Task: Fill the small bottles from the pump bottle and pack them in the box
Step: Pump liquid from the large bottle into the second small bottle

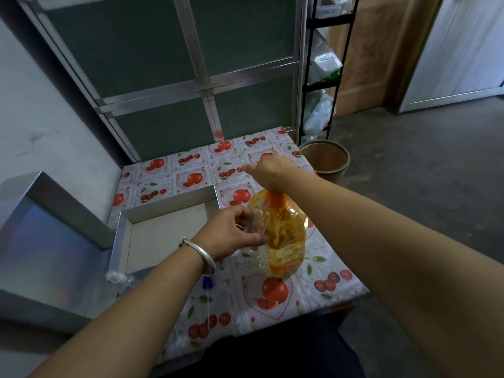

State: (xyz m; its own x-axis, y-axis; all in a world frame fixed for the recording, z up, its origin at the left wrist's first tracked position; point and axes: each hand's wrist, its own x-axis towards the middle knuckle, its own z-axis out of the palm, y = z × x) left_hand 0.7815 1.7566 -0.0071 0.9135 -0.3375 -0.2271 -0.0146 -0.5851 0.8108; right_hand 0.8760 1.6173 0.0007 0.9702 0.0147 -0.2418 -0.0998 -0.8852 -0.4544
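My left hand (231,233) grips a small bottle (256,223) beside the pump bottle (286,236); my right hand (272,170) presses its pump, mid-fill, near the table's (321,271) right edge. Next, I judge: cap, box (163,236).

Left hand (231,233) fingers curled gripping, right hand (271,170) pressing downward

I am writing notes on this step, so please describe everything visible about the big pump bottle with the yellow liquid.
The pump bottle is large, of clear plastic, and mostly full of yellow-orange liquid. It stands upright on the fruit-patterned tablecloth, just right of the open box. Its pump top is orange and mostly hidden under the right hand, which rests on it from above. The left hand holds a small clear bottle against its upper left side, near the spout.
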